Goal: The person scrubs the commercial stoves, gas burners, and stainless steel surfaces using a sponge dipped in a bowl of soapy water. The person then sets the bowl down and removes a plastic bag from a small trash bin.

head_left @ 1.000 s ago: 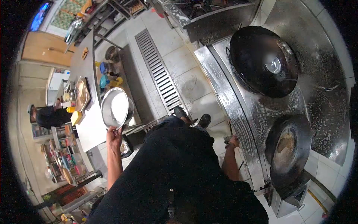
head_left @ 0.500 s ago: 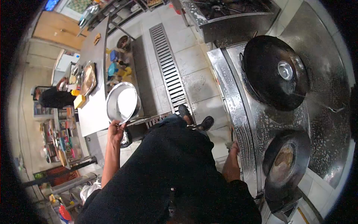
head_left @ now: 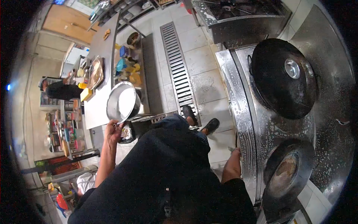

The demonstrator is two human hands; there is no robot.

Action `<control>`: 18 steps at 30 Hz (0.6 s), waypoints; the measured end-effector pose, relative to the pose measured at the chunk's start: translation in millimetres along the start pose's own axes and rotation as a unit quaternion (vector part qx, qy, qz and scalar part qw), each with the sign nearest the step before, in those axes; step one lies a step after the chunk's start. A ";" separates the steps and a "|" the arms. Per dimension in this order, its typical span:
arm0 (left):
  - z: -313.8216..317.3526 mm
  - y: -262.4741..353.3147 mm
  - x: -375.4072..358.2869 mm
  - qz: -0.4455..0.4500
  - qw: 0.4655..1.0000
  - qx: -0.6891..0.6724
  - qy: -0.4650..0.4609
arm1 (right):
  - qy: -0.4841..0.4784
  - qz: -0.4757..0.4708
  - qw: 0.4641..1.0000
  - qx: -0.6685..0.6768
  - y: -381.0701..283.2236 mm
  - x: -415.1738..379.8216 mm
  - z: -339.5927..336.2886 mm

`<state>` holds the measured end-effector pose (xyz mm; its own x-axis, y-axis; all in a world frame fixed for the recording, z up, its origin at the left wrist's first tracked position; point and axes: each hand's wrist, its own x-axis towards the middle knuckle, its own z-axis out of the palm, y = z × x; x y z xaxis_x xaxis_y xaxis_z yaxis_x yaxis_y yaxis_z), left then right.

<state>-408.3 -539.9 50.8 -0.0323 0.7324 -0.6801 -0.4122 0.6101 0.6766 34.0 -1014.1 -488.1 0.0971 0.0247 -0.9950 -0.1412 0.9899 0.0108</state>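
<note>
My left hand [head_left: 113, 130] grips the rim of a round metal bowl [head_left: 114, 98], fingers closed at its lower edge. The bowl is tilted, and its inside shows bright white in the glare. Low beside the front edge of the stainless cooktop [head_left: 244, 108] is my right hand [head_left: 235, 151]. A small greyish-green piece shows at its fingers; its kind is too small to make out. A large black wok [head_left: 274, 80] with a small metal bowl [head_left: 292, 69] inside sits on the cooktop. Nearer me is a second wok [head_left: 274, 160] with a brownish patch.
On the left stands a steel table [head_left: 97, 110] with a tray [head_left: 97, 71] and a yellow block [head_left: 86, 94]. A person [head_left: 61, 90] in black works behind it. A floor drain grate [head_left: 177, 63] runs between table and cooktop. Below the bowl is a black bin [head_left: 127, 135].
The view has shifted so the room sits slightly further right and lower. My left hand still holds the bowl. My right hand has dropped slightly lower beside the cooktop edge.
</note>
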 end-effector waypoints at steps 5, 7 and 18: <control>-38.9 13.3 35.2 0.023 0.998 0.060 -0.004 | -0.016 -0.005 0.970 -0.242 -3.0 10.6 -5.4; -35.8 14.9 43.0 0.029 0.996 0.083 -0.029 | -0.027 0.002 0.948 -0.319 2.8 10.7 -10.3; 41.0 -44.6 113.5 0.030 0.988 0.141 -0.048 | -0.327 -0.135 0.492 -0.795 333.4 -359.3 107.6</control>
<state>-356.3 -471.6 -45.0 0.0426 0.7866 -0.6161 -0.1410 0.6152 0.7757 58.1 -677.9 -116.3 0.5464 0.4763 -0.6889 -0.5790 -0.3794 -0.7216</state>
